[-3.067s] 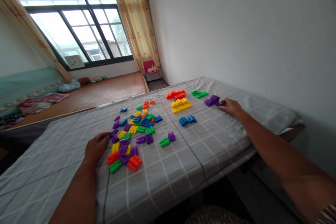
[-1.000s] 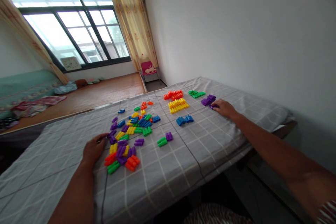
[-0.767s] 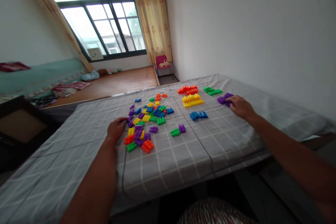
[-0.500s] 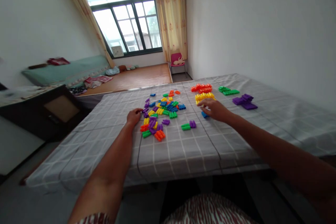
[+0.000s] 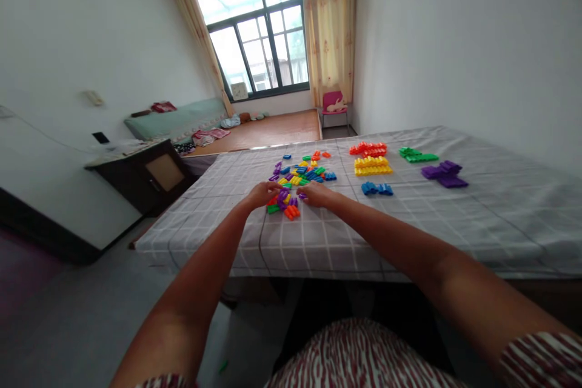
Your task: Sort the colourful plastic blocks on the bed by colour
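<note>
Small plastic pieces in mixed colours [image 5: 296, 181] lie heaped on a grey checked cloth [image 5: 236, 248]. My left hand [image 5: 264, 194] is at the near left of the heap, its fingertips by purple and orange pieces; whether it grips one is too small to tell. At the heap's near right, my right hand [image 5: 314, 194] has its fingers bent down at a purple piece [image 5: 302, 196]. Farther right are single-colour groups: red-orange [image 5: 368, 149], yellow [image 5: 373, 166], blue [image 5: 377, 188], green [image 5: 417, 156] and purple [image 5: 444, 174].
A dark cabinet [image 5: 150, 176] stands left of the cloth-covered surface. Beyond are a low wooden bed [image 5: 277, 127], a pink chair [image 5: 334, 103] and a window. One green piece [image 5: 223, 367] lies on the floor. A white wall runs along the right.
The view has turned left. My right hand has left the blue and yellow groups and moved to the heap, near my left hand. My left hand has shifted toward the heap's near pieces.
</note>
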The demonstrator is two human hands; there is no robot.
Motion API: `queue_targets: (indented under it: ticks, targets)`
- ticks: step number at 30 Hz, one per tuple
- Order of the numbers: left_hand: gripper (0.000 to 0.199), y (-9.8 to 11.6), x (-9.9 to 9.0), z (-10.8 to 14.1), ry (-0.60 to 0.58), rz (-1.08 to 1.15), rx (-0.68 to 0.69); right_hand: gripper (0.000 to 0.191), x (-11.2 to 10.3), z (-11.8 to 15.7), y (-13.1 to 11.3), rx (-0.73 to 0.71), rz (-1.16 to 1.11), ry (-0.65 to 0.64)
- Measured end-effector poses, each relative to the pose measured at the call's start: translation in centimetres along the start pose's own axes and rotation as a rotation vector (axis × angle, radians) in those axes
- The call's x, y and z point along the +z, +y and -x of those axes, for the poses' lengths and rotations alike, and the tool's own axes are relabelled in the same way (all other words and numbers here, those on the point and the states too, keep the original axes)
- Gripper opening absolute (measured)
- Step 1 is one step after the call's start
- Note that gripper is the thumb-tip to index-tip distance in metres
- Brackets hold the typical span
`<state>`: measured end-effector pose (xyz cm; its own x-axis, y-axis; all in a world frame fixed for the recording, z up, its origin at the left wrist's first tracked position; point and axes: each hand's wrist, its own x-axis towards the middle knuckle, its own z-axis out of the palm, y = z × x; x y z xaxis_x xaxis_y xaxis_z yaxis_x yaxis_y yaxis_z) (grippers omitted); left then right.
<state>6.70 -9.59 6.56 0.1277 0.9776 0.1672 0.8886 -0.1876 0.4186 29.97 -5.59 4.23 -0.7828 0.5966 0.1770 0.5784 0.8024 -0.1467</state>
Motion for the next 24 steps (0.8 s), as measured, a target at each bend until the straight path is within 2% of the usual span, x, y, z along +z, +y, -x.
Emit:
queue_targets:
  ticks: [4, 7, 11, 13, 15, 17, 20, 24]
  targets:
    - [0.042, 0.5, 1.4, 0.6, -0.055, -0.118, 0.03, 0.031, -2.5, 3.0, 2.5, 0.078, -0.042, 0.145]
    - [0.041, 0.3, 1.8, -0.2, -0.078, -0.172, 0.051, 0.026, -4.8, 7.3, 6.5, 0.182, -0.033, 0.309]
    - [0.037, 0.3, 1.8, -1.8, -0.082, -0.223, 0.084, 0.02, -6.6, 16.2, 13.7, 0.478, 0.073, 0.45]
    - [0.036, 0.6, 1.8, -2.8, -0.061, -0.222, 0.139, 0.02, -6.6, 20.5, 16.9, 0.674, 0.142, 0.458]
    - [0.036, 1.1, 2.0, -3.8, -0.042, -0.192, 0.191, 0.02, -6.2, 23.7, 19.2, 0.833, 0.174, 0.419]
    - [0.036, 1.6, 2.2, -4.9, -0.021, -0.138, 0.233, 0.021, -5.5, 25.5, 20.5, 0.92, 0.198, 0.379]
    - [0.034, 1.8, 2.5, -6.1, -0.011, -0.042, 0.268, 0.018, -4.4, 26.4, 21.4, 0.936, 0.255, 0.363]
    - [0.034, 0.6, 2.8, -6.0, -0.04, 0.038, 0.188, 0.02, -3.5, 26.5, 21.8, 0.949, 0.352, 0.393]
